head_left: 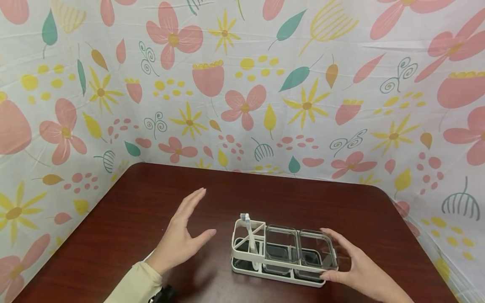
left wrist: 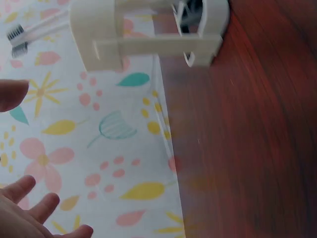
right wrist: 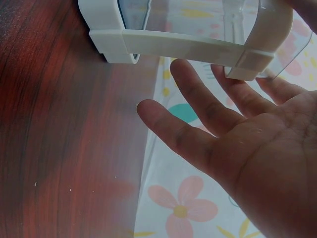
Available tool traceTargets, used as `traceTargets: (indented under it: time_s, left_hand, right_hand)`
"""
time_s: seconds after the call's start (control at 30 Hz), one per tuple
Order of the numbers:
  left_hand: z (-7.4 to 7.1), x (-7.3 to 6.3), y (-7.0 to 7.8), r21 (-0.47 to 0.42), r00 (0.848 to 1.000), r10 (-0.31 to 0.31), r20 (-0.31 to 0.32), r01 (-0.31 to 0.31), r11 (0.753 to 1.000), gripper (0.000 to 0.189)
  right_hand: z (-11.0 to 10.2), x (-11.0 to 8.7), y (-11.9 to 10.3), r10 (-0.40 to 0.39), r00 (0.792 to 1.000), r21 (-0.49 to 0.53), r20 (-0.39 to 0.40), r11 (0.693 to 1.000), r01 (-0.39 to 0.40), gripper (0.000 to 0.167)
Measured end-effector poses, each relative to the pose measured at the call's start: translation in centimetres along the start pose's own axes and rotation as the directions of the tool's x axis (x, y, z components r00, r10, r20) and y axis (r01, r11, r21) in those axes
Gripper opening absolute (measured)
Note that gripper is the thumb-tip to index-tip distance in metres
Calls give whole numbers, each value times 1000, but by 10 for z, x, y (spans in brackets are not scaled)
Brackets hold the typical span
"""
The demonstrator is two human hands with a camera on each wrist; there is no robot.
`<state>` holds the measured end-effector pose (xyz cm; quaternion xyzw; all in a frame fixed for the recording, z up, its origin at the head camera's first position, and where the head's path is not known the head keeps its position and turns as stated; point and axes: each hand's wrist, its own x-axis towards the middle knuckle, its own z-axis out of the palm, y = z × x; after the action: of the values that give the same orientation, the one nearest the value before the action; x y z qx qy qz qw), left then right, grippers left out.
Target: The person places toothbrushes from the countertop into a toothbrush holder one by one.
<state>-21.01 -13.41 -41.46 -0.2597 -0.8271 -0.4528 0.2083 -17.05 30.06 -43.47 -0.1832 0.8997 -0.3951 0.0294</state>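
Note:
A white toothbrush holder [head_left: 278, 277] with an upper frame and a base stands on the table. Its left part is a divided compartment where a toothbrush [head_left: 251, 242] leans, bristles up. Two clear cups [head_left: 281, 244] sit side by side in the frame's other openings. My right hand [head_left: 358, 267] is around the holder's right end, thumb at the front and fingers behind, spread and nearly straight in the right wrist view. Left of the holder, apart from it, my left hand [head_left: 182, 237] hangs with spread fingers, holding nothing.
The dark red-brown table [head_left: 125, 227] has rounded far corners. A white curtain [head_left: 242, 84] printed with flowers and leaves hangs behind it and along both sides. A light sleeve [head_left: 138, 282] covers the left forearm.

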Motion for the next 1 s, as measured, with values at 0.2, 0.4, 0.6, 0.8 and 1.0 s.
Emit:
traceTargets:
  time_s: [0.2, 0.4, 0.6, 0.8, 1.0]
  left_hand:
    - [-10, -7, -12, 173, 999, -37, 15, 34, 984, 102]
    - [-20, -16, -25, 300, 995, -95, 21, 85, 950, 103]
    - [-27, -21, -40, 416, 977, -207, 47, 169, 893, 116]
    - [-33, -27, -51, 481, 938, -336, 81, 258, 838, 116]
    - [-39, -30, -54, 533, 856, -495, 148, 353, 769, 107]
  right_hand:
    - [0, 0, 0, -6, 1000, -6, -3, 1000, 6, 87]
    - [1, 1, 1, -23, 999, -25, -23, 999, 22, 88]
    - [1, 1, 2, -38, 999, -25, -27, 999, 38, 88]
    - [2, 1, 3, -52, 998, -36, -31, 998, 50, 88]
    - [1, 1, 3, -51, 998, -25, -22, 998, 51, 88]
